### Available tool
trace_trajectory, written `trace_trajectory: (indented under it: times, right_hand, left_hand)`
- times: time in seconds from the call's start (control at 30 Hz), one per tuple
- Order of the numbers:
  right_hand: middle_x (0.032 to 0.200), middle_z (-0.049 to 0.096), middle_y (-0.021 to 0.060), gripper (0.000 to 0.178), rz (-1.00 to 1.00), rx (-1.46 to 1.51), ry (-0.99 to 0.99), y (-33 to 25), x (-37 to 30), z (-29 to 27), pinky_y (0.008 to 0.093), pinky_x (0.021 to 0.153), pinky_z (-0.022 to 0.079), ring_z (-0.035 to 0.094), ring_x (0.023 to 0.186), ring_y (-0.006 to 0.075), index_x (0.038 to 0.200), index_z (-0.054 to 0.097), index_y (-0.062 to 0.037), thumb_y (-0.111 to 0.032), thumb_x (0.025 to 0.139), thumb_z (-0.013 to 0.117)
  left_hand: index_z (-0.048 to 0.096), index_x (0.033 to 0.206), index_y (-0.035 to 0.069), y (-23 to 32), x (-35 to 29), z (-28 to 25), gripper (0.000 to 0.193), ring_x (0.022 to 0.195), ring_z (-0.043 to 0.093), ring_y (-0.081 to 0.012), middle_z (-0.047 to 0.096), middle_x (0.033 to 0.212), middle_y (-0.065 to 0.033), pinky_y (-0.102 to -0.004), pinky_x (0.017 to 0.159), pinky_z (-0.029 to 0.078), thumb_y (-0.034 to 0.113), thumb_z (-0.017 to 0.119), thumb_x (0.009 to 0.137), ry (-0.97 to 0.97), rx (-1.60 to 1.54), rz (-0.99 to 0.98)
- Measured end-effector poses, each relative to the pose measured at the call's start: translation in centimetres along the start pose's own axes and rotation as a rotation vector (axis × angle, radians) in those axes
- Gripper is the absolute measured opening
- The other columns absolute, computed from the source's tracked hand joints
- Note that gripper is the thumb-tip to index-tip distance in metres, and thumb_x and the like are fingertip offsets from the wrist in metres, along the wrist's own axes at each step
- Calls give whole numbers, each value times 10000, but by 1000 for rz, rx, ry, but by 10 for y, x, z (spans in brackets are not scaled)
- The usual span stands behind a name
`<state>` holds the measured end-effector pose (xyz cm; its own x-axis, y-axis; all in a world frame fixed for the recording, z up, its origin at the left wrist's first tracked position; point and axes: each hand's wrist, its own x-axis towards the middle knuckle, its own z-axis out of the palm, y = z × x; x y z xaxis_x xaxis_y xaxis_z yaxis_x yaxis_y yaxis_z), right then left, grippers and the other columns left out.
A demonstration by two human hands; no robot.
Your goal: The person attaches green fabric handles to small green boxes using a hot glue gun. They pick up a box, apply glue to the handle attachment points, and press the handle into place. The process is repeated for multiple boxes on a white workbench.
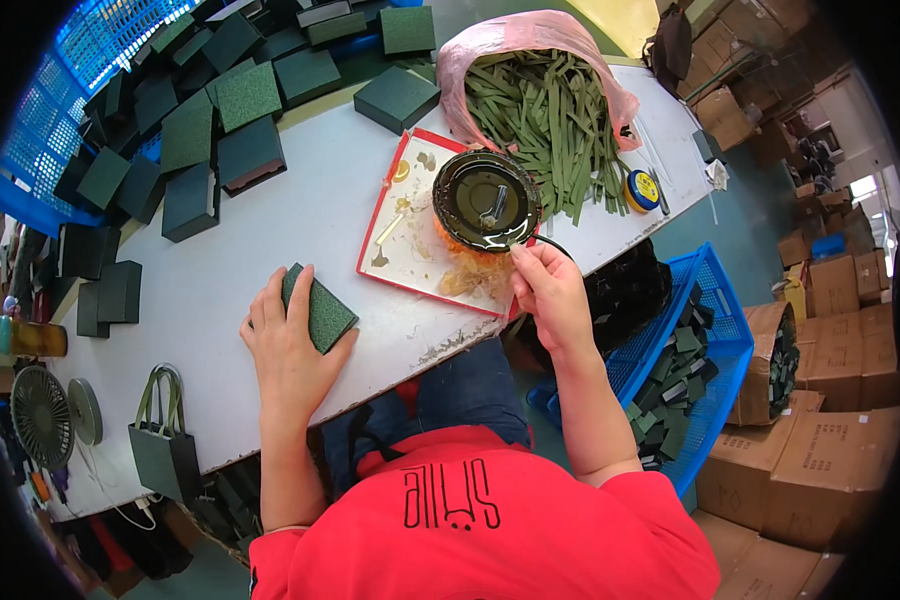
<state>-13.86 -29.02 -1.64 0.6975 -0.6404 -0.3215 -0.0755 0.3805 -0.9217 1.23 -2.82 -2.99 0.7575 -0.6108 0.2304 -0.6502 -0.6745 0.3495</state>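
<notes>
My left hand (pixel 292 335) rests over a small dark green speckled box (pixel 332 314) lying on the white table, thumb and fingers gripping its sides. At the near right rim of a round black pot (pixel 475 200), my right hand (pixel 552 298) is closed in a pinch. Whatever lies between those fingertips is too small to make out. Shiny dark liquid seems to fill the pot, which stands on a white board (pixel 388 262) with red edges, smeared with yellowish drips. Beyond it, a pink plastic bag (pixel 455 85) spills long green strips (pixel 560 125).
Many dark green boxes (pixel 250 95) are piled at the far left beside blue crates (pixel 30 150). A green bag with handles (pixel 164 460) and a fan (pixel 42 418) stand at left. To the right are a round yellow-and-blue container (pixel 642 190), a blue crate (pixel 720 330) and cartons (pixel 830 460).
</notes>
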Motion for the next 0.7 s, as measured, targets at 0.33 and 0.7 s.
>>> trace_trajectory:
  times: [0.33, 0.7]
  right_hand:
    - [651, 550, -18, 150, -67, 79, -30, 4, -6, -5, 203, 467, 255, 375, 506, 22, 915, 573, -62, -171, 981, 651]
    - [786, 612, -1, 123, 75, -143, -437, -2, -64, 23, 181, 560, 372, 528, 666, 26, 977, 594, -36, -151, 999, 633]
  left_hand:
    - [505, 1436, 121, 1, 2, 0, 855, 1305, 434, -345, 455, 1448, -164, -499, 1084, 311, 268, 850, 668, -3, -17, 6]
    - [469, 1443, 16, 13, 11, -22, 1018, 1348, 455, -386, 509, 1447, -170, -466, 1121, 383, 192, 929, 551, -132, -630, 389]
